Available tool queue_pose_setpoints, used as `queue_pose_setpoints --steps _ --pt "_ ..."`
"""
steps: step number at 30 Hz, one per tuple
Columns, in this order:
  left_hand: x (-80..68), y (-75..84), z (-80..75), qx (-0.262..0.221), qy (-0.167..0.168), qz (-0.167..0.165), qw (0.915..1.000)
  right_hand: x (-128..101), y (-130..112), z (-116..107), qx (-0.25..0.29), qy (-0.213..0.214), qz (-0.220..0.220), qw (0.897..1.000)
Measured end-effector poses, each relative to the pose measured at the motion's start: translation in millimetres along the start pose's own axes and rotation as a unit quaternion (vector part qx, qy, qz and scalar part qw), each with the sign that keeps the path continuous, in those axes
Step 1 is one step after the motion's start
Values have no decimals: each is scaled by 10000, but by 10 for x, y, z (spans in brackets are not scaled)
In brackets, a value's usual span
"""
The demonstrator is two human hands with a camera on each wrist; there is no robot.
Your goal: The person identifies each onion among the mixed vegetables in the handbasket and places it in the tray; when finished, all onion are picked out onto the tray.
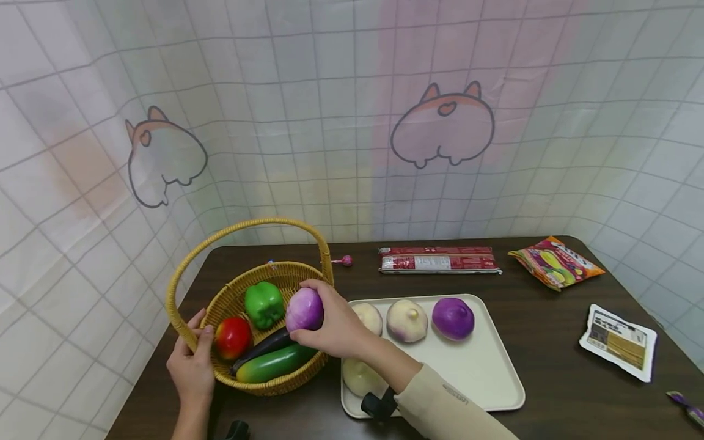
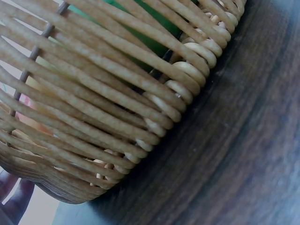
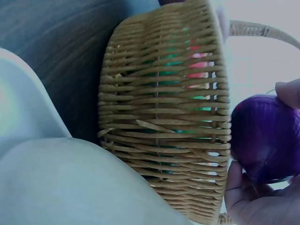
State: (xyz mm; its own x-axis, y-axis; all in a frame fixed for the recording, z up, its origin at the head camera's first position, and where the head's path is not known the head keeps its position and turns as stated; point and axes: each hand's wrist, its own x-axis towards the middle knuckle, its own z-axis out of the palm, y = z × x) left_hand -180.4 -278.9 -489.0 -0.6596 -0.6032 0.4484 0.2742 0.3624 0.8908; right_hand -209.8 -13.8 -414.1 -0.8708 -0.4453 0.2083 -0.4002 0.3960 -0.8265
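My right hand (image 1: 338, 324) holds a purple onion (image 1: 305, 310) over the right side of a yellow wicker basket (image 1: 286, 386), thumb and fingers on opposite sides of it. In the right wrist view the onion (image 3: 265, 138) is just beyond the basket's rim. My left hand (image 1: 192, 366) grips the basket's left rim near the foot of its tall handle. Inside the basket lie a green bell pepper (image 1: 264, 304), a red and yellow fruit (image 1: 233, 337), a dark eggplant (image 1: 264, 349) and a green cucumber-like vegetable (image 1: 277, 364).
Right of the basket, a white tray (image 1: 467, 385) bears several pale turnips (image 1: 407, 321) and a purple round vegetable (image 1: 453, 318). Behind are a lollipop (image 1: 346, 261) and a long red packet (image 1: 439, 260). A colourful snack bag (image 1: 557, 263) and white pouch (image 1: 618, 342) lie at the right.
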Motion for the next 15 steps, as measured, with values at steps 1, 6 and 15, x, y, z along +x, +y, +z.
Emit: queue_pose_setpoints --steps 1,6,15 --pt "1 1 -1 -9 -3 -15 10000 -29 -2 -12 80 -2 -44 10000" --pt "1 6 -2 -3 -4 -49 10000 -177 -12 -73 408 46 -212 9989" --pt "4 14 -4 78 0 -25 10000 -434 28 -197 660 228 -62 9975"
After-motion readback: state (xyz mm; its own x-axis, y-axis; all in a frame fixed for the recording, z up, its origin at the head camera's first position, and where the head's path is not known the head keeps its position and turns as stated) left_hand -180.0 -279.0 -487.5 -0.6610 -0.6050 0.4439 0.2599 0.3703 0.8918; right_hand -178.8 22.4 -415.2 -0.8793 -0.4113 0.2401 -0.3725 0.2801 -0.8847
